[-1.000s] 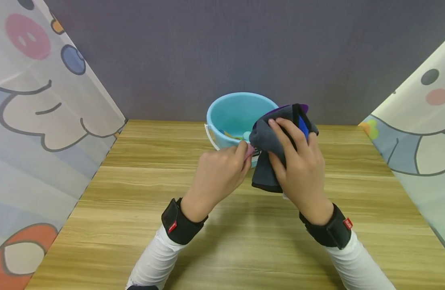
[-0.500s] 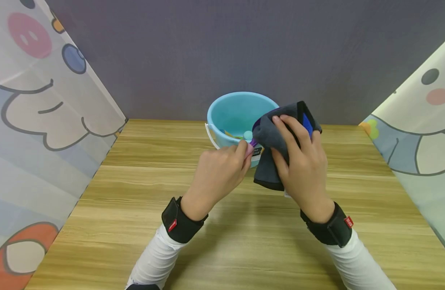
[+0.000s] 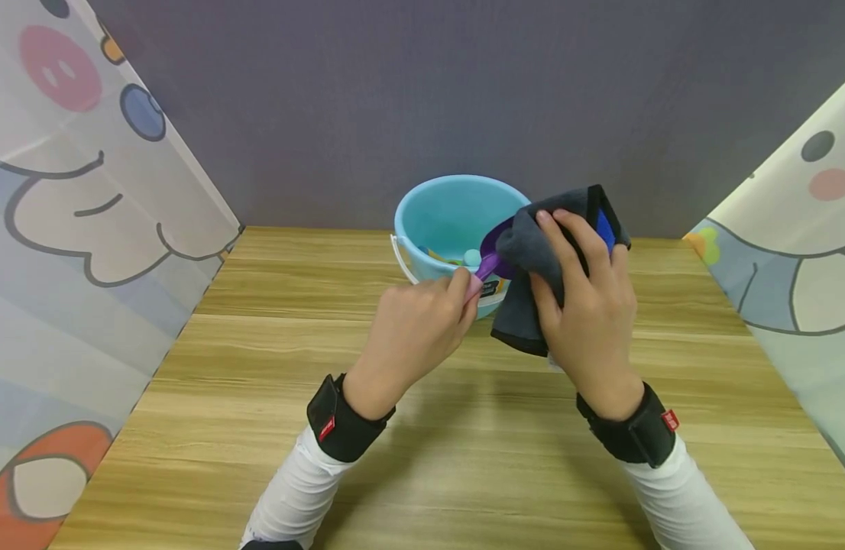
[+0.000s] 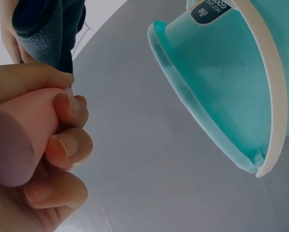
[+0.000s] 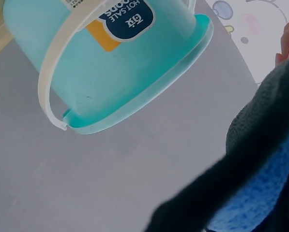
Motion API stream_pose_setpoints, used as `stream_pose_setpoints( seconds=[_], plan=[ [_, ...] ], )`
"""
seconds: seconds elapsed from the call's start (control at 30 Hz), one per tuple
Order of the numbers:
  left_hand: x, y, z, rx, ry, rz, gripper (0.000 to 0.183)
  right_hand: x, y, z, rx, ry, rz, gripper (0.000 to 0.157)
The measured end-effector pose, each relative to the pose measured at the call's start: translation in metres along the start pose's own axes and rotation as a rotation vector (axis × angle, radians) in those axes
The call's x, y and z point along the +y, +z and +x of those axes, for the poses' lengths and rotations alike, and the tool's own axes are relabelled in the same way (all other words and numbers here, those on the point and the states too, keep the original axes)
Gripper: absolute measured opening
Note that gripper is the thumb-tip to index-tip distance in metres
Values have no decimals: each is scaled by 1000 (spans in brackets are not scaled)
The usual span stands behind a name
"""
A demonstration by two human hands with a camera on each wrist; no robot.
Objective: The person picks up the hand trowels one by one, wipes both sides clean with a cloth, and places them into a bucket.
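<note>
My left hand point(image 3: 419, 325) grips the pink handle point(image 4: 35, 118) of a toy shovel, its fingers curled round it. The shovel's purple neck point(image 3: 487, 265) and part of its purple scoop show beyond the fist. My right hand point(image 3: 590, 305) holds a dark grey cloth point(image 3: 519, 313) with black edging and a blue inner side point(image 5: 260, 193). The cloth covers the rest of the scoop. Both hands are above the table, in front of the light blue bucket point(image 3: 422, 206), at its near right side.
The bucket stands at the back of the wooden table point(image 3: 292, 321), near a grey wall point(image 3: 326, 114). Small items, one a pale round piece point(image 3: 472, 257), lie inside it. Its white handle point(image 3: 403, 263) hangs down at the left. Cartoon-printed sheets point(image 3: 44, 305) flank both sides.
My right hand and the cloth have moved right and slightly up, so more of the purple neck and scoop shows. The left hand has stayed in place on the handle.
</note>
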State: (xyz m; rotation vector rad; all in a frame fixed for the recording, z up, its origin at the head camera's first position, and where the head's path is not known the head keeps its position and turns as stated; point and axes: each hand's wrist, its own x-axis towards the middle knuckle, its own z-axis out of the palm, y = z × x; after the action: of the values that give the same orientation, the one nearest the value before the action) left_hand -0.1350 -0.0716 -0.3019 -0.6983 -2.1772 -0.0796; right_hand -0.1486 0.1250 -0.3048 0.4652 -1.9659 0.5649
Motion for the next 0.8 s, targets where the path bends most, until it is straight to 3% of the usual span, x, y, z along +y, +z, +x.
stream_pose_setpoints(
  seconds=[0.8],
  plan=[
    [-2, 3, 0, -3, -4, -8, 31, 12, 0, 3, 53, 78, -21, 44]
  ],
)
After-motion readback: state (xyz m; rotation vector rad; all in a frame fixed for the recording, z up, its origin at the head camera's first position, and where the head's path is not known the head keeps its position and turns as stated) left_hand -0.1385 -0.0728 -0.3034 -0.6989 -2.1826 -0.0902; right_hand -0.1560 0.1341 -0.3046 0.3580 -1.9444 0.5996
